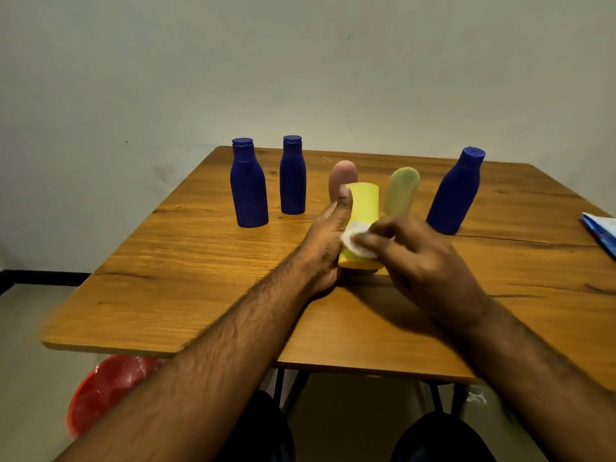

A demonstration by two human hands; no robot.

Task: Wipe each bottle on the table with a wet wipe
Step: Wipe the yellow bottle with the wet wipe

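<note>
From the head view, the yellow bottle [361,208] is near the middle of the wooden counter [186,271], tipped back and gripped by the left hand [328,243], thumb lying up its side. The right hand [416,251] is blurred; its fingers [370,240] pinch a small white wet wipe [355,240] against the bottle's lower front.

To do this well, I'd say keep the left grip firm, work the wipe along the whole length and turn the bottle so the back gets covered too.

Counting: three blue bottles, namely the left blue bottle [249,188], the middle blue bottle [292,176] and the right blue bottle [455,195]; one pink bottle [343,175], one green bottle [401,190], one yellow. Six in all, one wipe. A blue packet [601,230] lies at the counter's right edge.
</note>
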